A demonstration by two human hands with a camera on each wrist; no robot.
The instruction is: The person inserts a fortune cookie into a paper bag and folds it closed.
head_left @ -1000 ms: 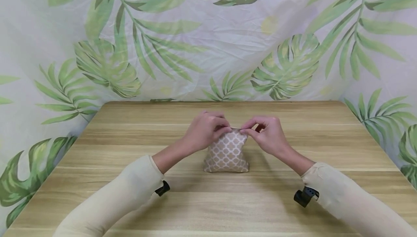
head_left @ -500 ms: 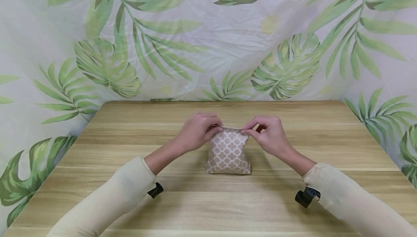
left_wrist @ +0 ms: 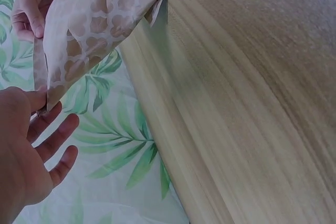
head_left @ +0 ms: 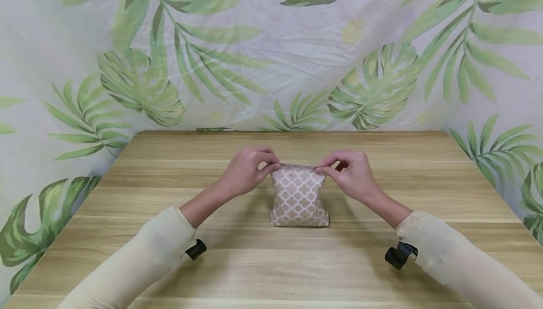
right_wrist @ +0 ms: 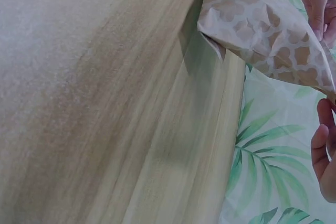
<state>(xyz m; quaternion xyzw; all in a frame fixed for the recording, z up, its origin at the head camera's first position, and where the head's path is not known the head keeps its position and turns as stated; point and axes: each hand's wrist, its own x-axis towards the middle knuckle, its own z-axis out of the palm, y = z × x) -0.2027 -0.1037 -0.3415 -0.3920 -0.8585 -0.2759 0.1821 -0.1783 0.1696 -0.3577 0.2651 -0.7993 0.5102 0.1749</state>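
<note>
A small paper bag [head_left: 299, 198] with a tan and white lattice print stands upright on the wooden table, its base flat and its body bulging. At its top left corner, my left hand [head_left: 248, 170] pinches the rim between thumb and forefinger. The top right corner is pinched the same way by my right hand [head_left: 354, 174]. Between the hands the top edge runs nearly straight. The left wrist view shows the bag [left_wrist: 100, 19] from the side, with a strip at its top edge standing slightly apart. What the bag contains is hidden.
The wooden table [head_left: 271, 271] reaches back to a hanging cloth [head_left: 297, 63] printed with green leaves. A black wrist camera [head_left: 196, 250] shows below the left sleeve, and another black camera [head_left: 399, 254] below the right.
My left hand has slid left along the bag's top edge to the corner, and more of the rim shows between the hands. The bag has shifted slightly right; my right hand has barely moved.
</note>
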